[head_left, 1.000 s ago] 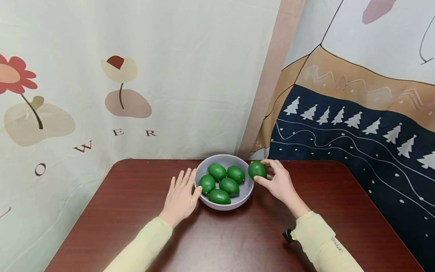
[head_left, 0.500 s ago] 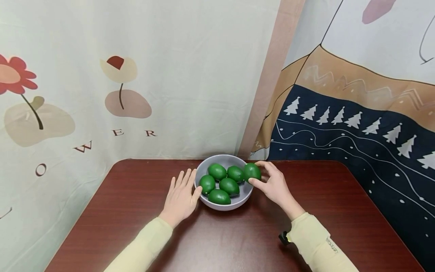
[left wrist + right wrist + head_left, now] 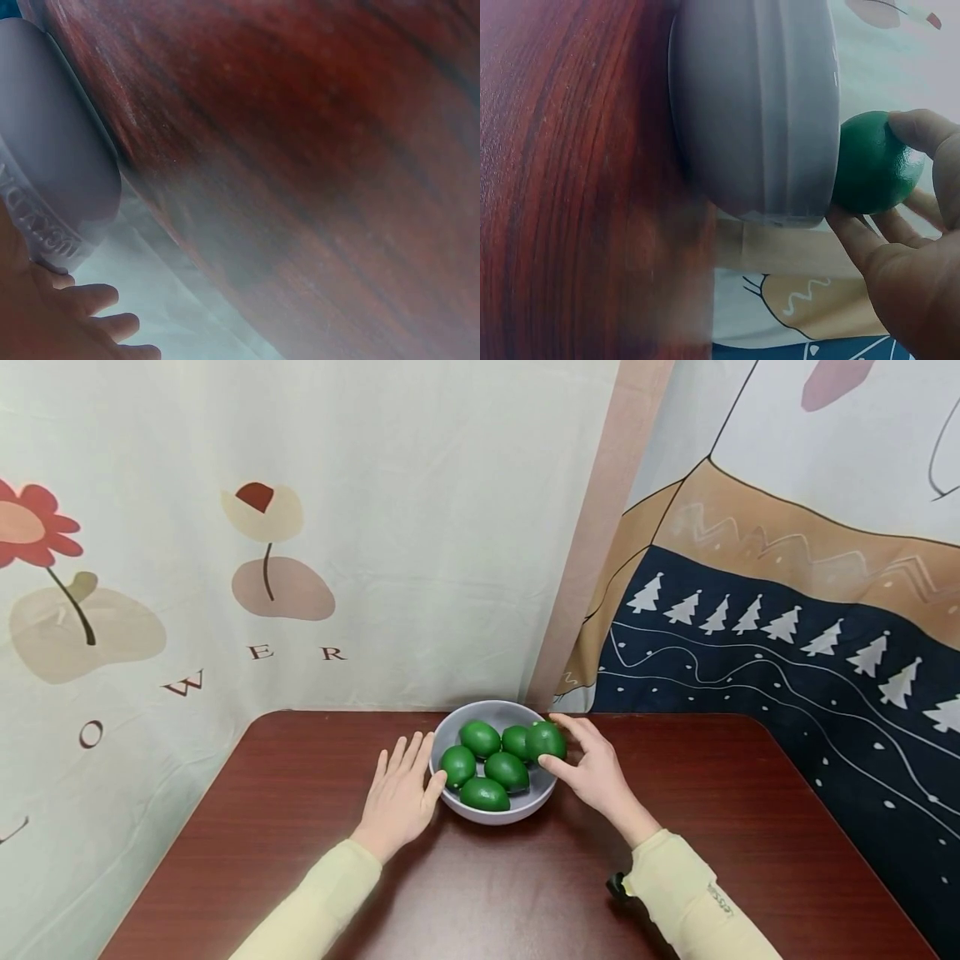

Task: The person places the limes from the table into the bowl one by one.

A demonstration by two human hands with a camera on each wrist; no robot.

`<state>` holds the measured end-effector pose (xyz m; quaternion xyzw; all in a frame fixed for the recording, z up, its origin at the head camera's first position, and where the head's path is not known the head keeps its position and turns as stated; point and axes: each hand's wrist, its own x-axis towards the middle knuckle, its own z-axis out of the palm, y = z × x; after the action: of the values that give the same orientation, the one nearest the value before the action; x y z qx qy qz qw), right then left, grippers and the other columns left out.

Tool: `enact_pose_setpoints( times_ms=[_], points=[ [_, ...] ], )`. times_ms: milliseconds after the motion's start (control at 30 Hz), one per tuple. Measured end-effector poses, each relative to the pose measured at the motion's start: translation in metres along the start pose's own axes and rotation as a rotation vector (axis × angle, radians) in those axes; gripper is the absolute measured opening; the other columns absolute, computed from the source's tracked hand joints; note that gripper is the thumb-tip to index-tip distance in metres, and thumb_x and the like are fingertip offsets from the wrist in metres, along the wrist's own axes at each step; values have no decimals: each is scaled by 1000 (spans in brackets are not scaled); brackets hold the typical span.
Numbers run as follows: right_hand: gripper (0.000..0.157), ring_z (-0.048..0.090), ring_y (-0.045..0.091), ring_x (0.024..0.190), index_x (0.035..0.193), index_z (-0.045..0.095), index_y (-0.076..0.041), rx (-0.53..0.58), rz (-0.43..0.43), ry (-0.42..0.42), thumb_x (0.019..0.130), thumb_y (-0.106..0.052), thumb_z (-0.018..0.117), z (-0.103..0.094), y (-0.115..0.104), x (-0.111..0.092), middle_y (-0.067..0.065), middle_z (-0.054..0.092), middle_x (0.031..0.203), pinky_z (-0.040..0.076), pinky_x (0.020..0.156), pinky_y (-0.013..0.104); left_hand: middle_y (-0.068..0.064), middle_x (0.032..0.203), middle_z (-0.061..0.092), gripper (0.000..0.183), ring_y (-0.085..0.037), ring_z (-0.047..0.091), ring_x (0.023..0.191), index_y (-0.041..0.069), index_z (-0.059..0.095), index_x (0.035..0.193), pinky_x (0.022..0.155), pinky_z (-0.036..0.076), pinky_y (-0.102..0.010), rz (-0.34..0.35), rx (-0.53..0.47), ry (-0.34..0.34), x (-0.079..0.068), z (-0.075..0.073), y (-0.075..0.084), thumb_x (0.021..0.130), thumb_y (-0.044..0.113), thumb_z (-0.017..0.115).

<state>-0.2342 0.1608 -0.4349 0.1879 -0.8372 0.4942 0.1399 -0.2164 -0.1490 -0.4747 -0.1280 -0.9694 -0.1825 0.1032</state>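
Note:
A grey bowl [image 3: 491, 817] stands at the back of the table with several green limes [image 3: 483, 794] in it. My right hand [image 3: 598, 772] holds one more lime [image 3: 546, 741] at the bowl's right rim, between thumb and fingers. In the right wrist view this lime [image 3: 876, 163] shows just past the rim, thumb on one side and fingers on the other. My left hand [image 3: 399, 797] lies against the bowl's left side with its fingers straight. Only part of that hand [image 3: 45, 319] shows in the left wrist view, beside raised lettering on the bowl [image 3: 56, 142].
The dark red wooden table [image 3: 487, 893] ends just behind the bowl. A pale curtain [image 3: 420, 543] with flower prints hangs there, and a dark blue cloth with white trees [image 3: 780, 625] hangs at the right.
My right hand has carried its lime leftward, from outside the right rim to over the bowl's inner edge, now partly covering another lime. The left hand and bowl have stayed put.

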Motion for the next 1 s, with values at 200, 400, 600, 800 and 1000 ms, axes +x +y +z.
enact_pose_setpoints(
  times_ms=[200,400,600,800,1000],
  points=[
    [58,69,30,106,134,66,-3,-6,-31,7,80,-4,87,3,1,-1,14,63,120,62,86,39,-19,165,34,65,-40,24,156,7,32,162,125,17,-62,9,3,11,0,1,0,109,42,45],
    [59,68,28,102,134,64,0,-46,-38,3,79,-3,87,6,0,-2,14,62,119,62,82,42,-19,166,34,66,-41,24,156,7,31,163,125,17,-62,9,2,9,1,1,0,109,42,44],
    [58,67,26,97,130,63,3,-66,-78,-12,78,-2,88,9,-1,-3,15,60,119,62,81,46,-18,167,32,66,-40,23,156,7,31,163,125,17,-61,3,1,1,1,0,0,109,42,44],
    [56,63,20,91,128,64,-4,-149,-111,-18,77,-6,88,12,1,-5,11,61,118,58,67,31,-18,166,32,66,-40,23,156,7,31,163,125,17,-62,-1,4,-3,0,0,0,109,42,44],
    [56,60,20,93,127,64,-7,-204,-133,-41,77,-8,89,15,2,-8,10,60,120,60,69,41,-18,166,33,66,-41,24,155,6,32,163,125,18,-62,3,7,4,0,0,0,109,42,44]
  ],
)
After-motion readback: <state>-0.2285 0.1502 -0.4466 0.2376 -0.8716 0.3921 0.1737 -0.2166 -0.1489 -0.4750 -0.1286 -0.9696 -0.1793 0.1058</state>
